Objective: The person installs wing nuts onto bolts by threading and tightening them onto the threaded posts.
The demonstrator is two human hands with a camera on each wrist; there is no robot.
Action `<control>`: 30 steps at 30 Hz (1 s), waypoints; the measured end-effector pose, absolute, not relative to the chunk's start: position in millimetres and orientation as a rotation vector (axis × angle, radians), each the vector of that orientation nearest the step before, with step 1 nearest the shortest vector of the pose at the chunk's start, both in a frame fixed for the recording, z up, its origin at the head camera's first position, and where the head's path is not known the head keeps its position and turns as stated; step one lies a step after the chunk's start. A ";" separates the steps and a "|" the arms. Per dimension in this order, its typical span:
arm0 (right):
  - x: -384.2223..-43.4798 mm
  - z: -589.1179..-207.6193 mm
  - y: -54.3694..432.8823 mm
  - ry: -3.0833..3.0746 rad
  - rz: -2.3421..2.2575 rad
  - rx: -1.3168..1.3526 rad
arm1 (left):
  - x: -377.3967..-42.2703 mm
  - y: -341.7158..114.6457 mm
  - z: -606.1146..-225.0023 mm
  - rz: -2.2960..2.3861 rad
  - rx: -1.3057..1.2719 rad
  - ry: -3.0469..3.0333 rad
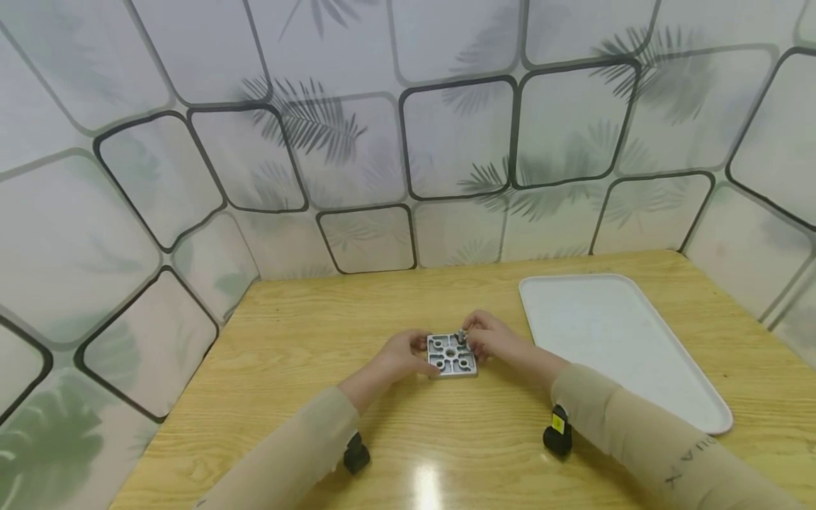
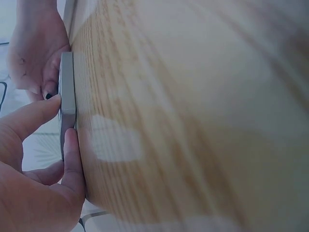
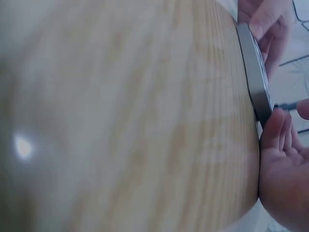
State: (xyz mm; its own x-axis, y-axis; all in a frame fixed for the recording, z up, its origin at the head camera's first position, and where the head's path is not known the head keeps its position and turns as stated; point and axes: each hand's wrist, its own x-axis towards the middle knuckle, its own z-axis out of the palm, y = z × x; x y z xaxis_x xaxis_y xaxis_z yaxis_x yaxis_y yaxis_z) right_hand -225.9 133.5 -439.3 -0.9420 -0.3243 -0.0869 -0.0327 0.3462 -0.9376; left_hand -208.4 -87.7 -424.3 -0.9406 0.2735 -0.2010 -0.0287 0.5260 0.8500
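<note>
A square silver metal plate (image 1: 450,353), with ribs, a central hole and round bosses near its corners, lies flat on the wooden table. My left hand (image 1: 401,355) grips its left side, thumb over the near left corner and fingers along the edge. At the far right corner my right hand (image 1: 494,338) pinches a small grey metal screw (image 1: 461,336) standing over the boss there. In the right wrist view the screw (image 3: 286,106) shows as a thin dark shaft between the fingertips and the plate (image 3: 256,72). Some right fingers rest against the plate's right edge.
A white rectangular tray (image 1: 612,340) lies on the table (image 1: 319,312) to the right, partly behind the right forearm. Patterned cloth walls (image 1: 357,170) stand behind the table and at both sides. Each sleeve has a dark wrist camera (image 1: 558,433) strapped on.
</note>
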 end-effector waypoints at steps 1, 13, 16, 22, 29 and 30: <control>-227.1 -440.3 134.9 2.314 -1.653 -0.319 | -208.6 -87.6 -424.4 1.379 0.202 2.459; -235.0 -444.6 140.2 2.293 -1.607 -0.418 | -210.8 -89.3 -427.9 1.398 0.197 2.433; -234.0 -443.7 139.6 2.306 -1.598 -0.415 | -211.3 -89.6 -428.5 1.398 0.196 2.432; -232.0 -441.4 137.6 2.348 -1.565 -0.384 | -210.7 -89.3 -427.9 1.387 0.200 2.438; -230.1 -441.7 136.3 2.407 -1.522 -0.372 | -209.3 -88.9 -425.2 1.374 0.190 2.439; -230.5 -442.4 136.0 2.418 -1.515 -0.372 | -209.1 -88.9 -425.0 1.373 0.189 2.438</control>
